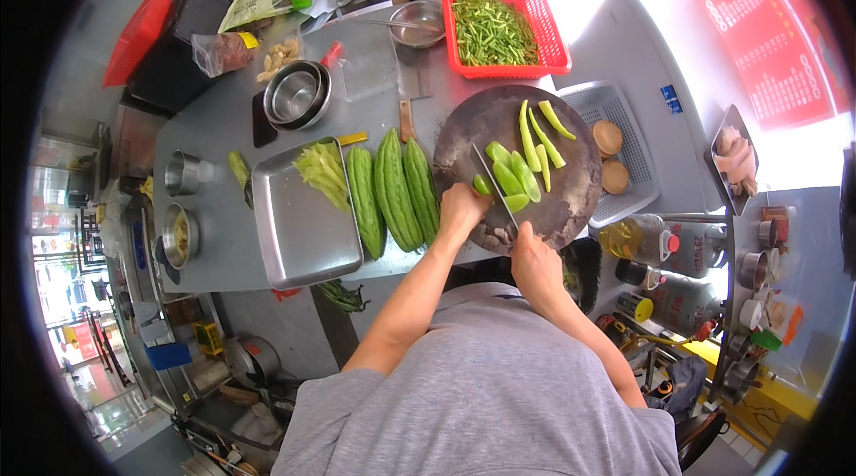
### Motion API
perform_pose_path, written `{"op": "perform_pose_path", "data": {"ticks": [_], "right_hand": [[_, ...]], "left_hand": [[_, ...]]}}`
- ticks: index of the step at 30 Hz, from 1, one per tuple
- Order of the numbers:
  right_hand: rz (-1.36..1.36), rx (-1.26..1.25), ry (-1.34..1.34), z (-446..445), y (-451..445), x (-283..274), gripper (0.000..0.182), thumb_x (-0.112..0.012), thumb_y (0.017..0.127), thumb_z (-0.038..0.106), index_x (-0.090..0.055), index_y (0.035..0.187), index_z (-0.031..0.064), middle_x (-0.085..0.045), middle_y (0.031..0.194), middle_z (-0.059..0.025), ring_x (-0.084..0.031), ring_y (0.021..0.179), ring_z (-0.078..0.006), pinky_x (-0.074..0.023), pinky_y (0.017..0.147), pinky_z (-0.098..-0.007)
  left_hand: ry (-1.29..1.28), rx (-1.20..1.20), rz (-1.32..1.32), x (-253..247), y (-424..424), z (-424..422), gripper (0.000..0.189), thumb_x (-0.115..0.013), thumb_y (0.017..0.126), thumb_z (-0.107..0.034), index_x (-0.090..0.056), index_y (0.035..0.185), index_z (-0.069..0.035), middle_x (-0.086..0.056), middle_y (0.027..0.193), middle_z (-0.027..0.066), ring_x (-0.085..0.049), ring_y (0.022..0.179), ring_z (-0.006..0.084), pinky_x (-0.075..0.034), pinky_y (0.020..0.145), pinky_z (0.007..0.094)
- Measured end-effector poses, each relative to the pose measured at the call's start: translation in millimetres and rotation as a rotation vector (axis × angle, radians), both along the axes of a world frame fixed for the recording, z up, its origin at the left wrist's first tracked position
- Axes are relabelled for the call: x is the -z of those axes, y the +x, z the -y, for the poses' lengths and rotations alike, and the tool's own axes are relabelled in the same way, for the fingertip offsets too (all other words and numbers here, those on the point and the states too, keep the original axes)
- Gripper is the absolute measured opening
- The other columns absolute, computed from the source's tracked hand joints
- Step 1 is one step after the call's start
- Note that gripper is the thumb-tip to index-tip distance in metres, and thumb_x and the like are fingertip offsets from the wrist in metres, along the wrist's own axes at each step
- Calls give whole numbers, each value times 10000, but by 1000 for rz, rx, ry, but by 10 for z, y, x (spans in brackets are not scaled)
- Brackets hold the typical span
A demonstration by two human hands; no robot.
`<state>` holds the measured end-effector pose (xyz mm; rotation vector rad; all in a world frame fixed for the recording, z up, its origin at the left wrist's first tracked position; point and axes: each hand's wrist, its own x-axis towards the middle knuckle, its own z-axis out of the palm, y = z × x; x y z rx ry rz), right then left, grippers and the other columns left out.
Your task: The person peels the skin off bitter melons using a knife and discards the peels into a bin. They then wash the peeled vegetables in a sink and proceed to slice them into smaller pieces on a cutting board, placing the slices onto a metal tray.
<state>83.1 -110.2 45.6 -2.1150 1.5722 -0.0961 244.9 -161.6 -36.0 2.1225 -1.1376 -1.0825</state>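
On a round wooden chopping block, my right hand grips the handle of a kitchen knife, its blade seen edge-on. My left hand holds a short piece of green vegetable at the blade's left side. Cut green slices lie just right of the blade, and several long green peppers lie farther right on the block. Left of the block are three whole bitter melons. Beside them a steel tray holds pale green strips in its upper right corner.
A red plastic basket of cut green pieces stands behind the block. A cleaver and nested steel bowls lie on the table at the back left. To the right are a grey basket and a plate of raw meat.
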Motion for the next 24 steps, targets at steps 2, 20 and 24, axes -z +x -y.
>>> {"op": "perform_pose_path", "data": {"ticks": [2,20,24], "right_hand": [[16,12,5,31,-1,154,146,-500,867,86,-402,948,14,-621,754,-229,-623,693,-441,-487,606,-532],[88,-29,-11,144,-4,91,152,-510,876,101,-409,935,4,-610,698,-244,-602,668,-450,-469,589,-542],[85,-20,17,143,-11,117,181,-525,884,111,-396,950,3,-605,703,-253,-593,678,-458,-459,591,-544]], "left_hand": [[-35,10,-5,27,-23,-39,271,-652,726,-216,-655,599,23,-625,527,128,-654,516,217,-531,579,324],[41,21,-94,-41,42,-27,244,-651,738,-201,-659,674,34,-642,552,130,-671,546,209,-537,594,304],[-66,33,-49,-38,26,-67,242,-648,736,-198,-660,692,39,-643,557,133,-673,550,201,-537,591,302]]}}
